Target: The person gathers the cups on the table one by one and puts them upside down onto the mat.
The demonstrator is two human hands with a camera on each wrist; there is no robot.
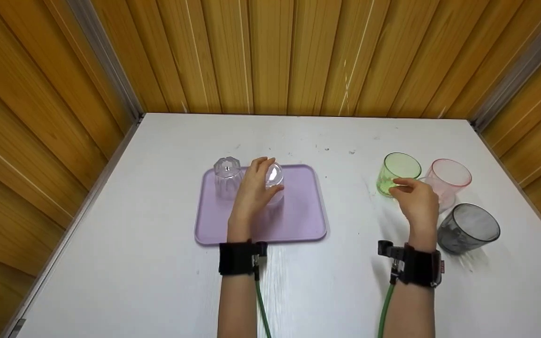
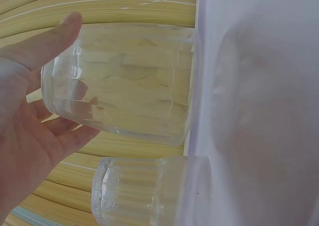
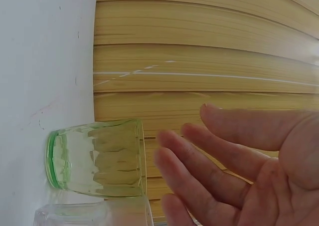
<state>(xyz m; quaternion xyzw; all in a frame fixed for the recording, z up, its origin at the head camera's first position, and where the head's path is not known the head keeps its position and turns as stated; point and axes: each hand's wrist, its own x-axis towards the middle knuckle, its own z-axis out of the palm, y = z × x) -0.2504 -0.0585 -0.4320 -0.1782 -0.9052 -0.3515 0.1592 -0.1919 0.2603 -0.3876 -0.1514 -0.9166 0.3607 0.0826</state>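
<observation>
Upside down on the purple tray (image 1: 301,220) stands a clear glass (image 1: 274,174), its base upward. My left hand (image 1: 251,188) holds it near the base, thumb on one side and fingers round the other, as the left wrist view shows. Beside it, to the left, a second clear glass (image 1: 227,176) with a faceted side is also upside down on the tray. My right hand (image 1: 416,202) hovers with loosely bent fingers close to a green glass (image 1: 399,166). Nothing is between its fingers (image 3: 189,161) in the right wrist view.
Right of the green glass stands a pink glass (image 1: 449,173); a clear glass (image 3: 94,213) beside the green one is partly hidden by my right hand in the head view. Nearer me is a dark grey glass (image 1: 467,230). Wood-patterned walls (image 1: 270,56) enclose the white table (image 1: 125,211).
</observation>
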